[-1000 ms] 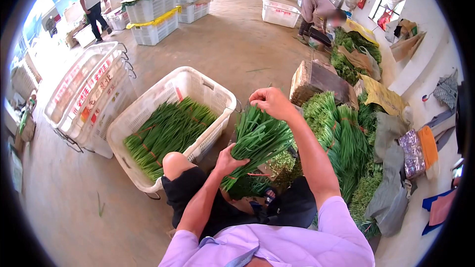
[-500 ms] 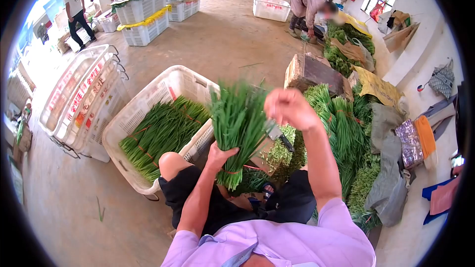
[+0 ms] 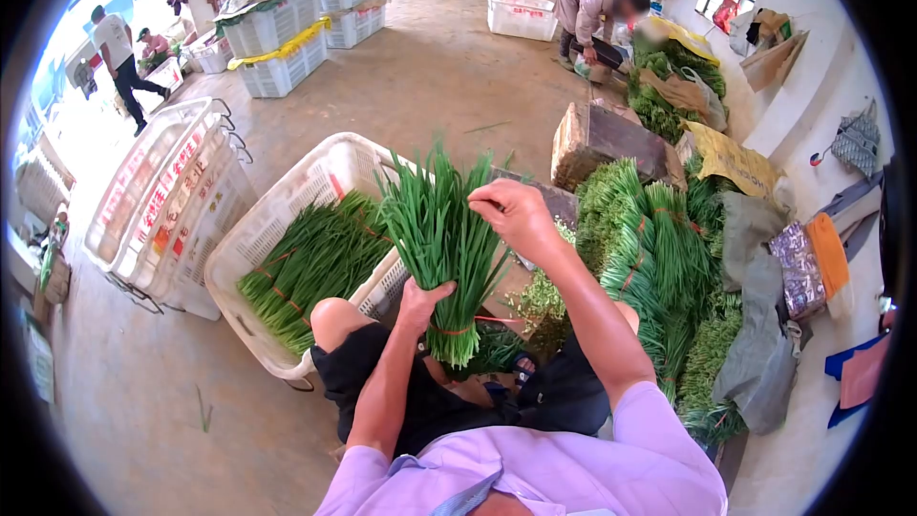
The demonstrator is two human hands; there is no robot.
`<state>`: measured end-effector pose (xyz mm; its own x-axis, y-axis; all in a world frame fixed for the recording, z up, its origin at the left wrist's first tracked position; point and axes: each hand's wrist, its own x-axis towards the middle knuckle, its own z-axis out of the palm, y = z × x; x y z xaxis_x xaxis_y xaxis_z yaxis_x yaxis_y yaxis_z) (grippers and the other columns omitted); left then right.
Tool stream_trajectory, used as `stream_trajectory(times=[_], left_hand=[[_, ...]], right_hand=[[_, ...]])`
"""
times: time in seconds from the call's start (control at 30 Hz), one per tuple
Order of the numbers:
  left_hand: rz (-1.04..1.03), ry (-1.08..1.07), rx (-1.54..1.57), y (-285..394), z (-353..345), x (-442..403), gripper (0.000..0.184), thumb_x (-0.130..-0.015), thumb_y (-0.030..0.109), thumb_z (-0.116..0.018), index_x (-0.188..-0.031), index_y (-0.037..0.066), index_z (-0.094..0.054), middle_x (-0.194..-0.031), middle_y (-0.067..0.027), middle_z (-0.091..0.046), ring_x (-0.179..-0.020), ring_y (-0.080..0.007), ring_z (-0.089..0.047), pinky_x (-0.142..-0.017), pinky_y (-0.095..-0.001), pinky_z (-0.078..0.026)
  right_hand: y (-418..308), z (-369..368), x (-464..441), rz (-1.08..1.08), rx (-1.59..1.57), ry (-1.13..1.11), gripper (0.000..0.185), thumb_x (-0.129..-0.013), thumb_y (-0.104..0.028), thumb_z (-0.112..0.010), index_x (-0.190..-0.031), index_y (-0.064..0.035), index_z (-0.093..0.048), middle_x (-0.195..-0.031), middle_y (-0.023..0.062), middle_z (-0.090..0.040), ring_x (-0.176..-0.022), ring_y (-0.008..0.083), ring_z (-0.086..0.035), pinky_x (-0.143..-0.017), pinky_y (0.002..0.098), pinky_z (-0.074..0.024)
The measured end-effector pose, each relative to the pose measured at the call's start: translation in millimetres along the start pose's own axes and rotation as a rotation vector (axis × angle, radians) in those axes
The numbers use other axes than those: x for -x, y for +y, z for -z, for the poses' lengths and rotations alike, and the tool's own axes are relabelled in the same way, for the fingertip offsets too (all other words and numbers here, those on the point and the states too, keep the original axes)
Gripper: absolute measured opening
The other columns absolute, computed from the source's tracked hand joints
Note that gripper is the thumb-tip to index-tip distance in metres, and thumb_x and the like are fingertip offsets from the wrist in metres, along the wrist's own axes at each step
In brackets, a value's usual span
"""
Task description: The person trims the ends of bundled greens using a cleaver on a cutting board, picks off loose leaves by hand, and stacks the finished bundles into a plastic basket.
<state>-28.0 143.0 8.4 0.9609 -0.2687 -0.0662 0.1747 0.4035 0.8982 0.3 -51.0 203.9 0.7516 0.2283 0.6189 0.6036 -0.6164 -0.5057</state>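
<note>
My left hand (image 3: 423, 306) is wrapped round the lower part of a bunch of garlic chives (image 3: 444, 229). The bunch stands upright in front of my knees, leaf tips fanned out at the top, with a red tie near its cut ends. Thumb and fingers of my right hand (image 3: 521, 220) are pinched together at the upper right edge of the leaves; whatever is between them is too small to make out. To the left, a white plastic crate (image 3: 224, 277) holds several tied bunches (image 3: 306, 258) lying flat.
Tied green bunches (image 3: 669, 258) are heaped at the right beside grey sacking (image 3: 755, 354) and a worn box (image 3: 611, 143). Stacked white crates (image 3: 162, 201) stand at the left. A person (image 3: 587, 10) bends over greens at the back right; another person (image 3: 119, 57) is at the far left.
My right hand was blurred and higher to the right; it has come in to the leaf edge. The bunch has shifted slightly left. The person at far left has stepped left.
</note>
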Motion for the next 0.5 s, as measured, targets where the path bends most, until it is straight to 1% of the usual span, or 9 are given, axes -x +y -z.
stream_trajectory(times=[0.03, 0.13, 0.2, 0.27, 0.3, 0.37, 0.4, 0.43, 0.5], left_hand=[[-0.002, 0.0, -0.022, -0.1, 2.3, -0.2, 0.041, -0.079, 0.004, -0.076, -0.118, 0.0, -0.065, -0.109, -0.006, -0.07, -0.094, -0.0164, -0.066, -0.087, -0.0337, -0.053], [-0.005, 0.007, -0.018, -0.6, 2.4, 1.0, 0.04, -0.079, 0.004, -0.077, -0.118, 0.0, -0.066, -0.108, -0.0058, -0.07, -0.094, -0.0162, -0.066, -0.087, -0.0335, -0.053], [-0.007, 0.006, -0.013, -0.1, 3.1, 2.1, 0.04, -0.079, 0.004, -0.077, -0.118, 0.0, -0.066, -0.108, -0.0057, -0.07, -0.094, -0.0163, -0.066, -0.087, -0.0336, -0.053], [-0.008, 0.001, -0.01, 0.4, 2.9, 2.2, 0.041, -0.079, 0.004, -0.077, -0.117, 0.0, -0.065, -0.108, -0.0056, -0.07, -0.093, -0.0165, -0.066, -0.087, -0.0337, -0.053], [-0.029, 0.004, -0.003, -1.6, 3.4, 2.4, 0.04, -0.079, 0.003, -0.077, -0.117, 0.0, -0.066, -0.107, -0.0055, -0.07, -0.093, -0.0165, -0.066, -0.087, -0.0338, -0.053], [-0.045, 0.003, 0.0, -2.8, 4.2, 1.1, 0.04, -0.079, 0.003, -0.077, -0.117, 0.0, -0.066, -0.107, -0.0053, -0.07, -0.093, -0.0165, -0.066, -0.087, -0.0339, -0.053], [-0.032, 0.01, 0.017, -4.4, 6.5, 2.5, 0.039, -0.08, 0.003, -0.075, -0.118, 0.0, -0.065, -0.108, -0.0058, -0.07, -0.094, -0.0169, -0.066, -0.088, -0.0342, -0.053], [-0.026, 0.007, 0.03, -4.0, 7.7, -0.8, 0.038, -0.082, 0.004, -0.074, -0.119, 0.0, -0.065, -0.109, -0.0062, -0.07, -0.096, -0.0173, -0.066, -0.088, -0.0344, -0.053], [0.013, 0.014, 0.156, -9.0, 14.9, -5.0, 0.039, -0.084, 0.005, -0.073, -0.121, 0.001, -0.064, -0.111, -0.0065, -0.069, -0.097, -0.0179, -0.066, -0.088, -0.0348, -0.053]], right_hand=[[1.4, -9.9, -5.4, 0.021, 0.065, -0.03, 0.015, -0.084, -0.012, -0.074, -0.099, -0.0059, -0.073, -0.088, 0.0127, -0.068, -0.081, 0.0304, -0.067, -0.072, 0.0374, -0.0532], [5.0, -23.8, -12.1, 0.003, 0.156, -0.115, 0.017, -0.089, -0.021, -0.068, -0.095, -0.0047, -0.072, -0.093, 0.0101, -0.069, -0.088, 0.0327, -0.066, -0.079, 0.0404, -0.0532], [10.5, -29.1, -16.5, -0.018, 0.186, -0.197, 0.019, -0.089, -0.023, -0.068, -0.093, -0.0045, -0.071, -0.091, 0.0122, -0.068, -0.089, 0.0338, -0.066, -0.08, 0.0408, -0.0526], [19.5, -28.5, -19.6, -0.031, 0.113, -0.162, 0.015, -0.089, -0.02, -0.069, -0.092, -0.0049, -0.071, -0.088, 0.014, -0.068, -0.085, 0.0314, -0.066, -0.076, 0.0393, -0.0527], [18.6, -21.4, -22.0, -0.258, -0.1, 0.141, 0.013, -0.092, -0.017, -0.069, -0.093, -0.0044, -0.071, -0.08, 0.0092, -0.067, -0.077, 0.0231, -0.065, -0.071, 0.0358, -0.0521], [13.7, -10.5, -20.8, -0.347, -0.226, 0.278, 0.011, -0.094, -0.014, -0.068, -0.092, -0.0032, -0.07, -0.07, 0.0013, -0.06, -0.064, 0.0114, -0.056, -0.058, 0.0282, -0.0467], [7.7, 18.9, -13.8, -0.577, -0.57, 0.286, 0.011, -0.095, -0.013, -0.067, -0.093, -0.0032, -0.069, -0.066, -0.0036, -0.053, -0.057, 0.004, -0.047, -0.048, 0.0215, -0.0368], [10.2, 15.4, -13.4, -0.511, -0.597, 0.318, 0.01, -0.096, -0.013, -0.065, -0.091, -0.0047, -0.068, -0.063, -0.0039, -0.052, -0.053, 0.0012, -0.041, -0.045, 0.0185, -0.0292], [11.3, 39.3, 13.2, -0.532, -0.631, 0.214, 0.023, -0.1, -0.025, -0.06, -0.088, -0.0053, -0.065, -0.064, -0.0029, -0.054, -0.053, 0.0036, -0.046, -0.046, 0.0202, -0.0343]])
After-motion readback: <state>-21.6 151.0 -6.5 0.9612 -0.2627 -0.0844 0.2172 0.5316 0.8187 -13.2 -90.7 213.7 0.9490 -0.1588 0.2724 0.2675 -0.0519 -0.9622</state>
